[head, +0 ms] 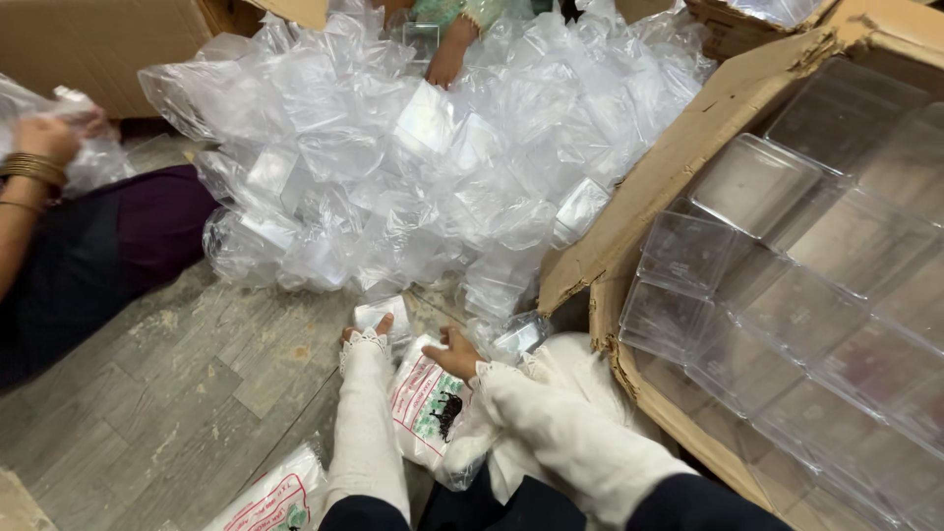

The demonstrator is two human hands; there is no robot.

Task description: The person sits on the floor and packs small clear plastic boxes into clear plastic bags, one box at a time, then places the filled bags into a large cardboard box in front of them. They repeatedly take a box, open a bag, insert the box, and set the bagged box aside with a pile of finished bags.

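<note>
- Small clear plastic box (382, 317) sits on the floor at the heap of bagged boxes (413, 167), under the left hand (366, 332), whose grip on it cannot be told.
- Right hand (454, 356) hovers over the printed bag (425, 403), fingers loosely curled, holding nothing.
- Bagging seems underway; the next move likely calls for a firm hold.

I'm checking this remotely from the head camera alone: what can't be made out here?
- Left hand: mostly hidden by its white sleeve; grip unreadable.
- Right hand: fingers curl over a printed white bag; whether it grips is unclear.
- Pile of clear bagged boxes: glare and overlap blur single pieces.
- Cardboard carton of clear containers: cut off by the right edge.
- Co-worker's hand: partly behind plastic at the left edge.
</note>
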